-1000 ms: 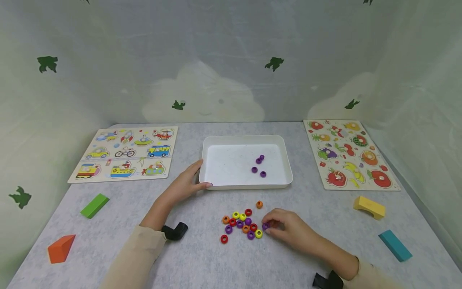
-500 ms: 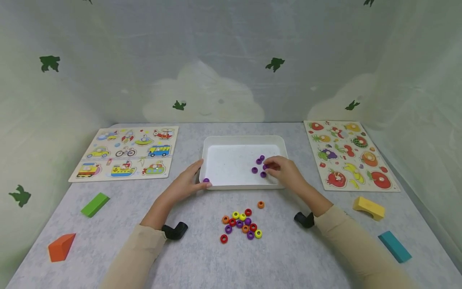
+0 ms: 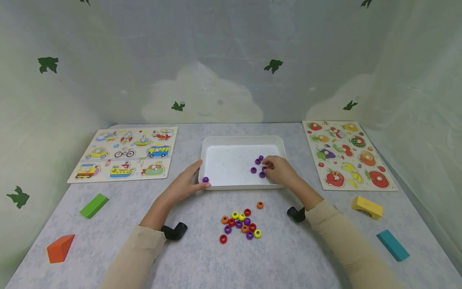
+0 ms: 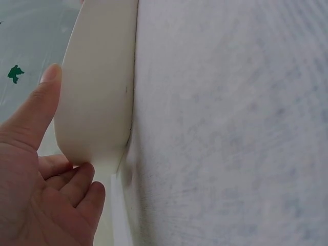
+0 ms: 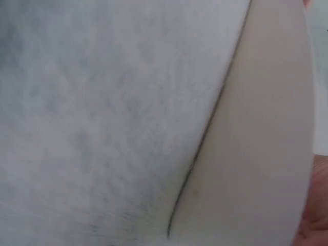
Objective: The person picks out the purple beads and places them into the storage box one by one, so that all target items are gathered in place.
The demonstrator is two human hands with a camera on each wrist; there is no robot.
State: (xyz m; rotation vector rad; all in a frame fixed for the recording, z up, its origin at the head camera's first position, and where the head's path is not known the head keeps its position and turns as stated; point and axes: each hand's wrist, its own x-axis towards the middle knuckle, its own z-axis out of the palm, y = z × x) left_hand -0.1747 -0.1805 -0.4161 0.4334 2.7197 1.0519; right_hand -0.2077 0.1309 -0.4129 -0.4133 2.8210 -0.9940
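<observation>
A shallow white tray (image 3: 231, 187) stands mid-table. My left hand (image 3: 183, 184) grips its front left corner, thumb at the front and fingers round the side; in the left wrist view the fingers (image 4: 82, 184) curl at the tray wall (image 4: 97, 87). One purple bead (image 3: 205, 180) lies inside beside that thumb. Over the tray's right part, my right hand (image 3: 281, 171) pinches a purple bead (image 3: 264, 168), partly hidden by the fingertips. Several purple beads (image 3: 254, 170) lie close by in the tray. The right wrist view shows mostly tray wall (image 5: 251, 128), with the hand at its edge.
In front of the tray, loose red, yellow, orange and purple beads (image 3: 238, 224) lie on the table. A vehicle puzzle board (image 3: 142, 138) is at left, a fruit board (image 3: 341, 160) at right. Green (image 3: 94, 206), orange (image 3: 60, 249), yellow (image 3: 367, 207) and teal (image 3: 393, 245) blocks lie outward.
My right hand has moved from the loose beads up into the tray, carrying a purple bead. Another purple bead has appeared at the tray's front left corner. My left hand has stayed put.
</observation>
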